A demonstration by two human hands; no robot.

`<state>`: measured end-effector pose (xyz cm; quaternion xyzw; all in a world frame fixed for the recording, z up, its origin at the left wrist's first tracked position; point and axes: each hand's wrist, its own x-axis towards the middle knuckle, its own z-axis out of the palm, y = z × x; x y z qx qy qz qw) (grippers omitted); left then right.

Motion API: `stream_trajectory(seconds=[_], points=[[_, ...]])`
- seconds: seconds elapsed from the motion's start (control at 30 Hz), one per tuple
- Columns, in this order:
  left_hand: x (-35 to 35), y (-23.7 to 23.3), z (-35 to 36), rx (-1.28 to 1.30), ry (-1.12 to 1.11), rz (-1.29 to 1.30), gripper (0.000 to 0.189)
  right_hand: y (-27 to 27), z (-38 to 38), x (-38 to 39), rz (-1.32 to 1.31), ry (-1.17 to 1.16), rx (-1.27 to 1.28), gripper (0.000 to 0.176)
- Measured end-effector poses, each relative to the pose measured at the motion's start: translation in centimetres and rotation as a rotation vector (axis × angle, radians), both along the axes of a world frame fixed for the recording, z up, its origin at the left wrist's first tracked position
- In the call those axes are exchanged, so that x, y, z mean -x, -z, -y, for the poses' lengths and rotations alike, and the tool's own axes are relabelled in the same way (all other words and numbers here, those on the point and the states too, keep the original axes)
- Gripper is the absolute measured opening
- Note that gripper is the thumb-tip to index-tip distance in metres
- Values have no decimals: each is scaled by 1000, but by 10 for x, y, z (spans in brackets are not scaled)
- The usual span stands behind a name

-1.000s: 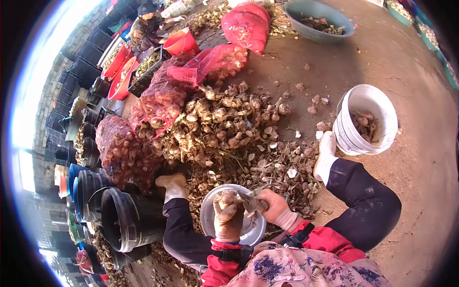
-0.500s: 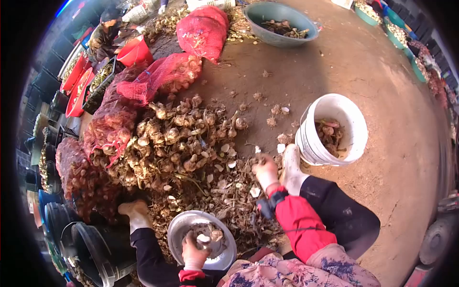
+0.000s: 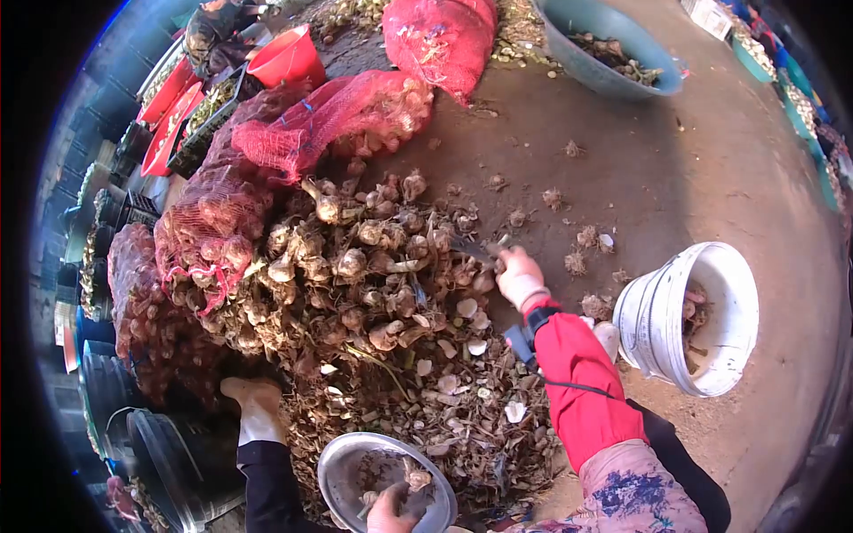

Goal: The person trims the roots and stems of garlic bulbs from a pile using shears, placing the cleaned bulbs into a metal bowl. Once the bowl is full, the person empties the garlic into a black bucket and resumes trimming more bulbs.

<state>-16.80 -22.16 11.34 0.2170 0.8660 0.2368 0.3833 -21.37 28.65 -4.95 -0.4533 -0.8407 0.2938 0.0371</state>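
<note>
My right hand reaches to the right edge of the pile of garlic bulbs. It is closed on a dark, narrow knife, whose blade points left over the bulbs. My left hand is over the grey metal bowl at the bottom, its fingers curled; what they hold is hidden. Beside those fingers a pale garlic bulb shows in the bowl. Dry skins and stalk scraps cover the ground between my feet.
A white bucket holding some garlic leans at the right. Red mesh sacks of garlic lie at the back and left. A green basin stands behind. Black buckets are at lower left. Another person sits at far left.
My right hand has moved forward from near my foot to the garlic pile. The white garlic seen at my left fingers is now out of sight. The view has shifted.
</note>
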Motion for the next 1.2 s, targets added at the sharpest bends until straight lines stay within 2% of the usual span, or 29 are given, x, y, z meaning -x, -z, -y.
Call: stream_trajectory(seconds=[0.03, 0.07, 0.1, 0.17, 0.2, 0.23, 0.27, 0.3, 0.33, 0.37, 0.4, 0.47, 0.53, 0.57, 0.6, 0.63, 0.67, 0.7, 0.77, 0.8, 0.87, 0.93, 0.97, 1.0, 1.07, 1.1, 1.13, 1.2], points=[[4, 8, -1, 4, -10, -4, 44, -18, 16, -7, 6, 5, 48, 37], [7, 11, -5, 4, -23, -15, 44, 1, 27, -17, -50, 14, 183, 36], [10, 4, -21, 42, -85, 20, 52, 13, 42, -31, -225, -10, 431, 39], [12, -7, -48, -83, -115, 5, 51, 34, 88, -69, -223, -114, 590, 59], [12, -13, -59, -191, -143, -9, 51, -38, 111, -82, -77, -127, 686, 61], [10, -17, -69, -256, -56, -174, 40, -79, 134, -91, -202, -77, 909, 64], [8, -17, -79, -347, 20, -278, 40, -80, 149, -102, 110, -243, 694, 64], [4, -29, -93, -354, -8, -236, 39, -94, 166, -111, 67, -252, 724, 66], [3, -13, -100, -500, 65, -395, 44, -112, 183, -119, 24, -261, 756, 68], [0, -11, -106, -503, 122, -455, 54, -124, 198, -127, 23, -270, 759, 68], [-2, -23, -114, -378, 212, -462, 66, -135, 212, -133, -41, -249, 770, 67], [-7, -17, -123, -449, 254, -513, 73, -146, 232, -144, -110, -231, 779, 66], [-1, -13, -119, -481, 355, -393, 74, -165, 246, -153, -357, -153, 876, 61], [0, 8, -109, -517, 205, -161, 73, -184, 248, -161, -533, -3, 1128, 53], [-3, 24, -100, -546, 50, 71, 71, -198, 248, -164, -516, 60, 1102, 46], [-7, -39, -107, -545, -178, 366, 71, -209, 250, -169, -574, 106, 1126, 45], [-7, -20, -98, -754, -440, 725, 73, -220, 252, -172, -638, 147, 1148, 44], [-11, -21, -97, -841, -474, 785, 72, -237, 260, -169, -763, 125, 1221, 42], [-9, -20, -100, -938, -500, 833, 71, -210, 274, -162, -796, 74, 1141, 41], [-1, -23, -106, -968, -472, 878, 71, -212, 279, -155, -823, 32, 1062, 40], [4, -29, -106, -993, -438, 921, 72, -220, 284, -157, -880, 33, 1074, 41], [-4, -68, -104, -969, -516, 771, 70, -230, 283, -165, -804, -8, 934, 44], [-3, -68, -100, -979, -453, 712, 72, -239, 283, -174, -730, -57, 734, 48], [-2, -72, -96, -978, -451, 710, 72, -248, 283, -184, -733, -56, 735, 48], [-4, -82, -85, -936, -462, 674, 74, -256, 289, -204, -369, -135, 526, 49], [-2, -81, -77, -868, -440, 710, 73, -250, 297, -208, -441, -163, 410, 41], [-3, -82, -70, -854, -441, 715, 73, -247, 302, -212, -438, -154, 420, 41], [-7, -86, -56, -659, -267, 507, 70, -245, 313, -215, -324, -392, 243, 30]])
